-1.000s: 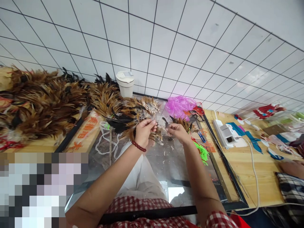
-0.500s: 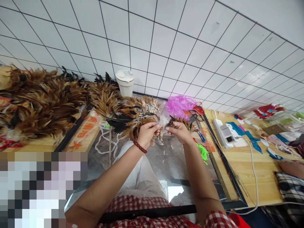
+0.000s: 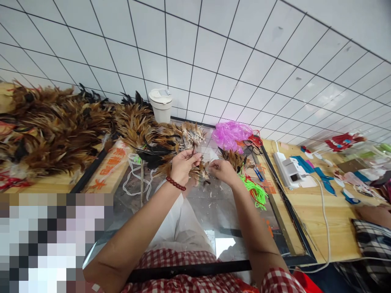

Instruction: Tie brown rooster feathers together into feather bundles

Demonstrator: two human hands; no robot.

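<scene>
My left hand (image 3: 183,167), with a dark red bead bracelet (image 3: 176,183) at the wrist, is closed in a pinch. A small dark brown feather (image 3: 193,147) sticks up from its fingertips. To the right, my right hand (image 3: 225,171) has its fingers curled together, and whatever they may hold is too small to make out. The two hands are a short gap apart over the glass tabletop (image 3: 210,219). Loose brown and black feathers (image 3: 171,140) lie just beyond my left hand. Another small feather bunch (image 3: 235,160) lies behind my right hand.
Large feather piles (image 3: 58,130) cover the left side. A white lidded cup (image 3: 161,106) stands by the tiled wall. Rightward are a pink plastic bag (image 3: 231,135), bright green strings (image 3: 256,192), a blue-handled tool (image 3: 258,174) and a power strip (image 3: 288,170). Another person's checked sleeve (image 3: 371,240) shows far right.
My left hand has shifted slightly left and turned, with the feather now upright in its pinch. My right hand has moved a little left, its fingers more curled. More of the green strings shows.
</scene>
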